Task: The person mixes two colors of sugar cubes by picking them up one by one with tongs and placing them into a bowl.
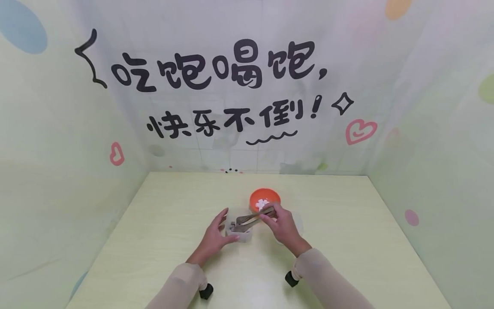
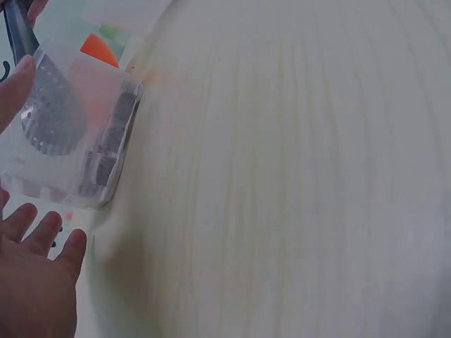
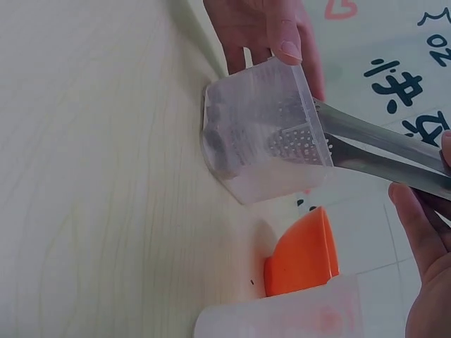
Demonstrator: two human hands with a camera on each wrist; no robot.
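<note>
The fingers of the right hand [image 1: 283,224] pinch a pair of shiny tongs [image 1: 244,219]. The left hand [image 1: 213,238] is loose, with its thumb touching the box and its other fingers spread out beside it. The tips of the tongs have little holes and are inside a see-through box [image 3: 271,172] on the bench [image 1: 339,231]. Small dark lumps [image 2: 107,169] lie at the bottom of the box.

With twelve o'clock pointing away from the person in the head view, the left hand is at about nine o'clock from the box and the right hand is at three. An orange bowl [image 1: 271,194] sits between one and two o'clock, with white bits [image 1: 262,203] in it. Another see-through tub [image 3: 282,317] is at three o'clock, partly behind the right hand. Each wrist wears a black block. At twelve o'clock stands a pale wall [image 1: 216,21] with big black writing [image 1: 247,64].
</note>
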